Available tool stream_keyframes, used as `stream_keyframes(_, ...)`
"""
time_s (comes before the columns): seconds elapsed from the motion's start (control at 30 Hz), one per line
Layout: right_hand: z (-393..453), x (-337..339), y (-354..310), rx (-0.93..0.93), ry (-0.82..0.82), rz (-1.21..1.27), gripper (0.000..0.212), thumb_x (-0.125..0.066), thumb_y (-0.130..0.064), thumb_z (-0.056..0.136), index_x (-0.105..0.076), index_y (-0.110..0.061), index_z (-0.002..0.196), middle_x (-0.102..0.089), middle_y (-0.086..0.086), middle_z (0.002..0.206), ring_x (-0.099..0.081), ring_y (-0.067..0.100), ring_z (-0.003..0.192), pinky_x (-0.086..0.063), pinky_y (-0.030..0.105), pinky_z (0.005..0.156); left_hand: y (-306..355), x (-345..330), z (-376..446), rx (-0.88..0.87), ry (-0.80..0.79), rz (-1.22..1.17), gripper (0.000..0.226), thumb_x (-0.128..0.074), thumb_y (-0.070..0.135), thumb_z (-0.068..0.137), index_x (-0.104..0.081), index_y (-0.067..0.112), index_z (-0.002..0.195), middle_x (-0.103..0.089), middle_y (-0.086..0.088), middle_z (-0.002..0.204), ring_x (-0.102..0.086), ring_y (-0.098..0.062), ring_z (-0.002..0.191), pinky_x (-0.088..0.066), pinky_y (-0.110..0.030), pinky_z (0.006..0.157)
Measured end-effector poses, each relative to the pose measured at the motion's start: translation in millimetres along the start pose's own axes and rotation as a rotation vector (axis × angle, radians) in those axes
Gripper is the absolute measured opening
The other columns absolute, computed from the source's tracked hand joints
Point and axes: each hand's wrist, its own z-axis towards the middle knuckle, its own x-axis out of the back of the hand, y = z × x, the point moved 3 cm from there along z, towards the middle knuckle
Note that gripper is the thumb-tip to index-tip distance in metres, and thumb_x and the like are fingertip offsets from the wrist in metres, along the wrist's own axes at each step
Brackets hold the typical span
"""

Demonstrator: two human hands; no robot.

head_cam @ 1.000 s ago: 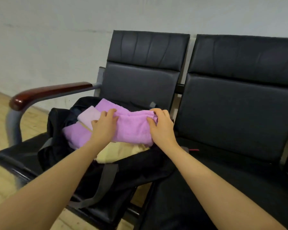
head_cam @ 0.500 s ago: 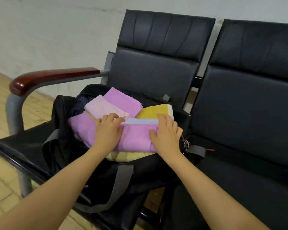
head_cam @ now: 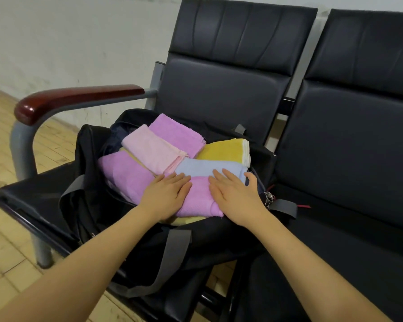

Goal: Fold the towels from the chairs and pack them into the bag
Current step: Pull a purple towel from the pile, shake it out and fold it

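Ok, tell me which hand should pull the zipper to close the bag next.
Right. The right hand lies flat on the purple towel with its thumb already at the bag edge, just beside the metal zipper pull. The left hand rests farther away, mid-towel.

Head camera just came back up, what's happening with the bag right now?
A person is packing folded towels into the black bag, which sits open on the left chair. Both the left hand and the right hand lie flat, fingers straight, pressing down on the purple towel on top of the pile. Around it lie a light blue towel, a yellow towel, a pink towel and more purple ones. The right chair shows no towels.
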Motion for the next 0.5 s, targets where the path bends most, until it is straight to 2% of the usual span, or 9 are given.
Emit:
stream_keyframes(0.03, 2.2, -2.9, 1.6, -0.004, -0.043, -0.021, 0.048, -0.016, -0.035, 0.105, -0.027, -0.026, 0.150, -0.015, -0.009, 0.159, -0.008, 0.010, 0.147, 0.005, 0.046, 0.114, -1.3, -3.9, 1.7, 0.009, -0.080, 0.013, 0.096, 0.016, 0.055, 0.071, -0.032, 0.023, 0.148, -0.028, 0.002, 0.155, -0.024, -0.015, 0.144, -0.014, -0.030, 0.114)
stream_keyframes(0.1, 6.7, -7.4, 4.7, -0.026, -0.106, -0.011, 0.049, -0.012, -0.035, 0.104, -0.016, -0.025, 0.153, -0.006, -0.009, 0.161, -0.001, 0.008, 0.147, 0.010, 0.048, 0.115, -5.1, -12.1, 7.8, 0.055, -0.181, -0.010, 0.072, 0.007, 0.051, 0.089, -0.017, 0.024, 0.152, -0.012, 0.005, 0.159, -0.009, -0.013, 0.147, -0.005, -0.032, 0.117)
stream_keyframes(0.17, 14.0, -12.7, 7.1, -0.058, -0.142, 0.012, 0.050, -0.010, -0.035, 0.104, -0.012, -0.026, 0.153, -0.002, -0.009, 0.161, 0.002, 0.008, 0.147, 0.011, 0.049, 0.115, -8.2, -14.7, 15.4, 0.095, -0.252, -0.067, 0.052, -0.009, 0.040, 0.103, -0.010, 0.024, 0.153, -0.004, 0.005, 0.160, -0.003, -0.012, 0.147, -0.002, -0.033, 0.119)
stream_keyframes(0.27, 22.1, -20.2, 9.7, -0.085, -0.150, 0.031, 0.050, -0.009, -0.037, 0.104, -0.008, -0.028, 0.153, 0.002, -0.010, 0.161, 0.005, 0.008, 0.147, 0.012, 0.049, 0.115, -12.2, -18.5, 25.0, 0.123, -0.321, -0.082, 0.050, -0.013, 0.036, 0.104, -0.005, 0.025, 0.153, 0.000, 0.006, 0.160, 0.000, -0.011, 0.147, 0.000, -0.036, 0.119)
stream_keyframes(0.37, 20.6, -23.4, 9.9, -0.075, -0.112, 0.050, 0.050, -0.010, -0.038, 0.104, -0.008, -0.030, 0.153, 0.002, -0.010, 0.161, 0.006, 0.009, 0.147, 0.012, 0.050, 0.115, -11.7, -19.1, 24.3, 0.141, -0.279, -0.063, 0.049, -0.014, 0.036, 0.104, -0.010, 0.027, 0.153, -0.005, 0.008, 0.160, -0.004, -0.010, 0.147, 0.000, -0.037, 0.117)
stream_keyframes(0.5, 12.6, -20.5, 10.6, -0.076, -0.042, 0.135, 0.050, -0.014, -0.042, 0.103, -0.016, -0.033, 0.152, -0.006, -0.009, 0.161, -0.001, 0.010, 0.147, 0.003, 0.046, 0.116, -4.4, -4.4, 14.3, 0.216, -0.151, -0.085, 0.046, -0.024, 0.038, 0.103, -0.030, 0.027, 0.148, -0.024, 0.007, 0.156, -0.018, -0.012, 0.144, -0.008, -0.037, 0.115)
